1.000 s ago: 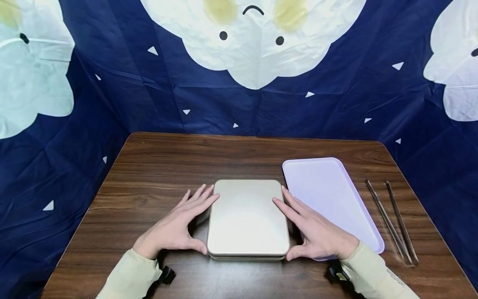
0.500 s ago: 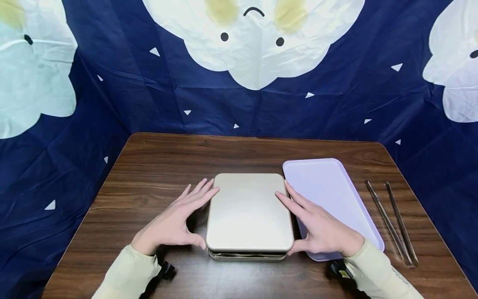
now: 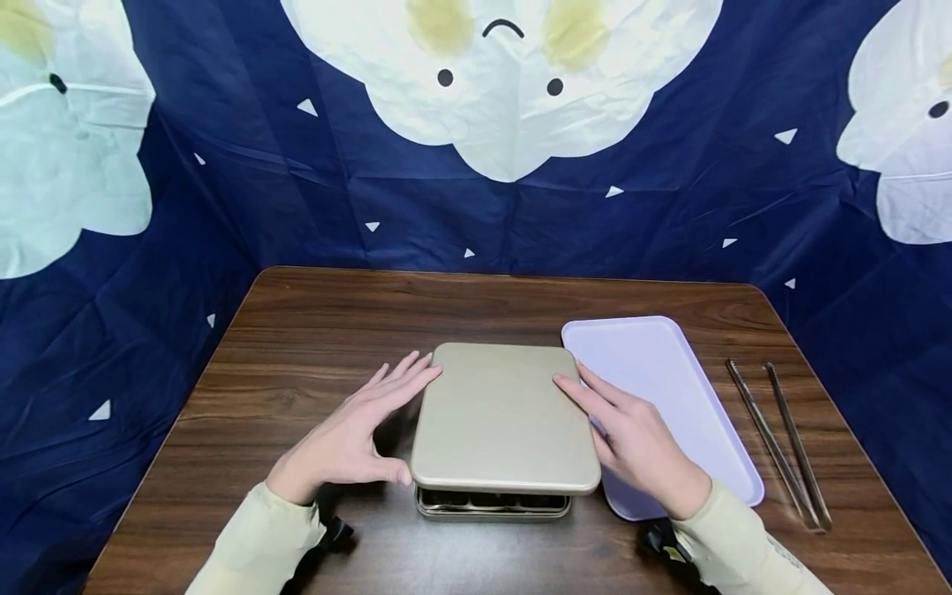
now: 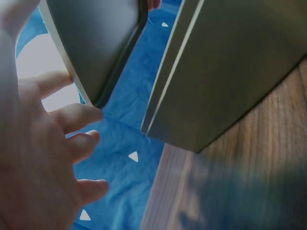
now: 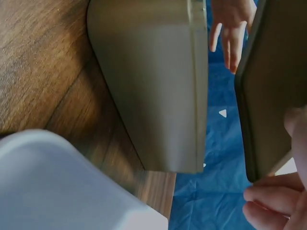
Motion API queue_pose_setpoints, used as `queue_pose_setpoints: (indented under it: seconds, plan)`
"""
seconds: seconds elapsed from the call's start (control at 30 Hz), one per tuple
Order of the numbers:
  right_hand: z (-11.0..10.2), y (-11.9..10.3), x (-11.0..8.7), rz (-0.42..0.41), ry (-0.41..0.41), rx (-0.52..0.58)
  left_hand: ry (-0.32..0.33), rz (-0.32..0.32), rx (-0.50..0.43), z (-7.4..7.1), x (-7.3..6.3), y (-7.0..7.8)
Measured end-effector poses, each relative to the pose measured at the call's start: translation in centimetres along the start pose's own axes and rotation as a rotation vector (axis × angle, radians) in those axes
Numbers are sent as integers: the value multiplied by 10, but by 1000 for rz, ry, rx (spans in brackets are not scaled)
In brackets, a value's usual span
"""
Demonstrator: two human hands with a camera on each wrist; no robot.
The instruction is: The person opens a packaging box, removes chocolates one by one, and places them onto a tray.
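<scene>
A pale gold rectangular tin lid [image 3: 506,417] is held above its tin box [image 3: 492,514] in the head view, tilted a little to the right. My left hand [image 3: 344,446] holds the lid's left edge, fingers at the far part and thumb at the near corner. Along the right edge, my right hand [image 3: 632,430] grips with fingers on top and the thumb out of sight under the rim. Both wrist views show a gap between lid and box. Dark contents show under the lid's near edge; the rest of the inside is hidden.
Right of the box lies a lilac tray [image 3: 669,405], partly under the right hand. Metal tongs [image 3: 781,446] lie farther right on the wooden table [image 3: 335,306]. A blue cloth [image 3: 521,215] with white cloud shapes hangs behind the table.
The lid has come up off the tin box, tilting and shifting slightly right, so the box's near rim and dark inside now show. The right thumb has moved under the lid.
</scene>
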State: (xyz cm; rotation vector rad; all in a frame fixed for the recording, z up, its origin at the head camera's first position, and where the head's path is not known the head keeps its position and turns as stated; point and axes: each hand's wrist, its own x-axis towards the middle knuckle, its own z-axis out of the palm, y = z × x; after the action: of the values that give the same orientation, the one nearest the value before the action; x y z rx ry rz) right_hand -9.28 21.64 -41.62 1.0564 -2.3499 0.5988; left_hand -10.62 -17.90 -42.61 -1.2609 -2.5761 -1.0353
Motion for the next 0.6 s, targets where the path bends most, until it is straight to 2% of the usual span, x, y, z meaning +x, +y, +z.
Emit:
queue_pose_setpoints:
  seconds: [0.1,0.27,0.4,0.5,0.6]
  plan:
    - [2,-3,4,3,81,-14,4,5,0,-1,4,3]
    - [5,-7,4,29,138,-37,8,-8,11,-2,8,7]
    - [6,-7,4,38,154,-55,19,-70,20,-1,9,8]
    - [5,-7,6,38,164,-53,74,-110,68,2,11,8]
    - [4,-9,9,44,171,-43,175,-76,159,5,15,8]
